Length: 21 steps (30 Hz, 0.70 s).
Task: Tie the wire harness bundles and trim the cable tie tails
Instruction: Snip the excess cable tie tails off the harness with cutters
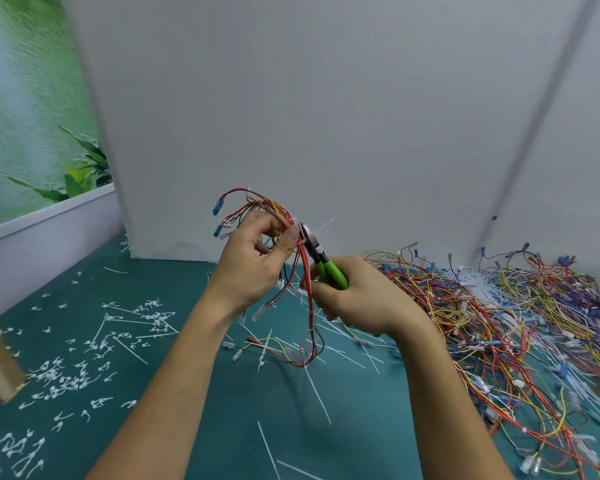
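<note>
Trimming looked to be the step in hand. The left hand held a wire harness up in the air above a teal surface, its grip closed around the bundle, with the thumb pressed against the red wires. Blue and white connectors fanned out above the fingers, and the rest of the harness hung down until its lower loop reached the surface. The right hand had its grip wrapped around the green handles of a pair of cutters. The cutter head sat right beside the left thumb, at the base of a white cable tie tail that stuck out up and to the right. Whether the blades had bitten could not be told.

The next move probably called for squeezing the handles with the blades flush to the tie's head, clear of the wires and the thumb.

A large tangle of harnesses lay heaped to the right, cut scraps littered the left, and loose ties lay between the arms.
</note>
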### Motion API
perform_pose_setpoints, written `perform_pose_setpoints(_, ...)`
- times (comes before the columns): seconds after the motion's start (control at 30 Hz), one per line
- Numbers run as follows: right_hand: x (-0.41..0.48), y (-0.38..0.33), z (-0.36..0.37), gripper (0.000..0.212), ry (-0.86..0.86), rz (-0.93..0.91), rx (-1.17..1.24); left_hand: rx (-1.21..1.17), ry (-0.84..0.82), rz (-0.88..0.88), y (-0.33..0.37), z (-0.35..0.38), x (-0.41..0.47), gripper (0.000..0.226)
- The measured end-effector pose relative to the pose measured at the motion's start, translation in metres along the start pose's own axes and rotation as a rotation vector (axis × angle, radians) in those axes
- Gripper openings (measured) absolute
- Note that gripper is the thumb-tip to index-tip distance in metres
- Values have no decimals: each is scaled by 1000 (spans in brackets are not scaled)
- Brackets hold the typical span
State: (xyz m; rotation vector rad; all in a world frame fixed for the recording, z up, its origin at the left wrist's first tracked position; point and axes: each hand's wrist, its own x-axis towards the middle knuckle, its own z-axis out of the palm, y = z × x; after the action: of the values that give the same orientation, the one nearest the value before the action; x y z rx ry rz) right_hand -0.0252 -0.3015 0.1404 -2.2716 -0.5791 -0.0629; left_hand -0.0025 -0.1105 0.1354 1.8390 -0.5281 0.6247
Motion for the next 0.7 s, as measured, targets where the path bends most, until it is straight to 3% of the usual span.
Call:
perform_pose_setpoints(0.53, 4, -2, 7, 26, 45, 20, -10, 28, 61, 23, -7, 6, 2, 22)
perform_pose_setpoints(0.7, 5, -2, 7, 17, 19, 16, -57, 54, 72, 35, -2, 11, 0, 14)
